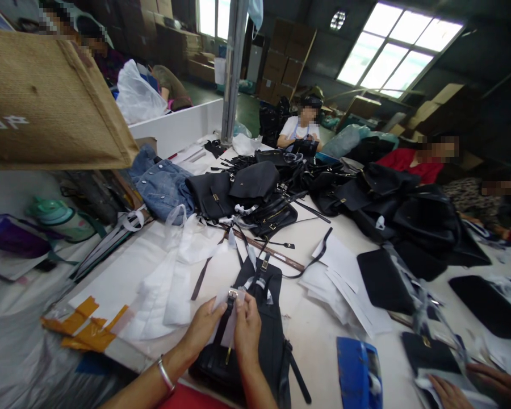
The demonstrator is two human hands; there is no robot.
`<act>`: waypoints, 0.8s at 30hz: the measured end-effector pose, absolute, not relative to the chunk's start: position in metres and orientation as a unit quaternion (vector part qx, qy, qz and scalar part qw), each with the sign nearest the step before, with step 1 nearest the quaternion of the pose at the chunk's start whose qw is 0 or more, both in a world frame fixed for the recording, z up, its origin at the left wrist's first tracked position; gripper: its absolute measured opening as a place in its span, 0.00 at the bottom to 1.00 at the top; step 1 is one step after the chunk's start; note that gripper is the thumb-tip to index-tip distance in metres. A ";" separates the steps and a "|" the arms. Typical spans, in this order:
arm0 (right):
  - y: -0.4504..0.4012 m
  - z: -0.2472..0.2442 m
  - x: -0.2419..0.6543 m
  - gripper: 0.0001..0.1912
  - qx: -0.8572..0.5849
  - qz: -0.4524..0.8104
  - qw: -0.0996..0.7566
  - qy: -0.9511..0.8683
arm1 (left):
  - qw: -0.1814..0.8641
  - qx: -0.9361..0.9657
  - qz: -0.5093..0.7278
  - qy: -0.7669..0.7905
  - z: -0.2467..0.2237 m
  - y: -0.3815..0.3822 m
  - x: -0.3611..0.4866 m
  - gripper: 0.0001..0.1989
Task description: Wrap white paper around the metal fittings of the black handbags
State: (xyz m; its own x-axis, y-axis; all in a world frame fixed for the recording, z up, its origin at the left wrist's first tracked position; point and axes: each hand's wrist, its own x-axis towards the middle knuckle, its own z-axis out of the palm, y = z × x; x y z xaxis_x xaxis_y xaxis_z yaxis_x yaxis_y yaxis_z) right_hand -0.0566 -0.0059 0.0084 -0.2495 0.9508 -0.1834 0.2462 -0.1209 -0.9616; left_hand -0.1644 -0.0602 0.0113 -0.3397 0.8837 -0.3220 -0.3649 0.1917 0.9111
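Observation:
A black backpack (pixel 270 335) lies on the white table right in front of me. My left hand (pixel 206 324), with a silver bangle at the wrist, pinches a black strap with a metal buckle (pixel 232 293) from the left side. From the right, my right hand (pixel 247 325) closes its fingers on a thin whitish wrapping sheet (pixel 228 334) lying along that strap. Below the hands a gold zipper pull (pixel 228 355) shows on the bag. Another buckled strap (pixel 264 264) runs up from the bag's far end.
Loose white sheets (pixel 338 278) lie right of the bag, near a blue plastic object (pixel 360 372). Black bags (pixel 255 184) are heaped farther back. Denim cloth (pixel 164 184) and white wrapping (pixel 174 284) lie left. A co-worker's hands (pixel 449 392) work at lower right; other people sit beyond.

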 end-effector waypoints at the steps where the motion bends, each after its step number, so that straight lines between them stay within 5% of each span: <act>1: -0.005 0.008 -0.056 0.16 -0.520 0.538 0.327 -0.577 | 0.530 0.230 0.592 0.563 0.012 -0.060 -0.165 0.22; 17: -0.019 0.013 -0.059 0.23 -0.551 0.503 0.330 -0.579 | 0.527 0.280 0.578 0.556 0.017 -0.050 -0.167 0.20; 24: 0.001 0.020 -0.028 0.24 -0.432 0.712 0.284 -0.475 | 0.559 0.252 0.579 0.537 0.021 -0.050 -0.164 0.20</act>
State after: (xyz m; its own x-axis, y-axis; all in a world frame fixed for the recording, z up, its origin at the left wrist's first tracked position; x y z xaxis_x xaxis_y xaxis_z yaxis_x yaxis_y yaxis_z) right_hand -0.0281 0.0010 0.0202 -0.4658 0.8150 -0.3448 0.0056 -0.3869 -0.9221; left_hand -0.1644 -0.0499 0.0207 -0.2476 0.9183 -0.3088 -0.3758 0.2028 0.9043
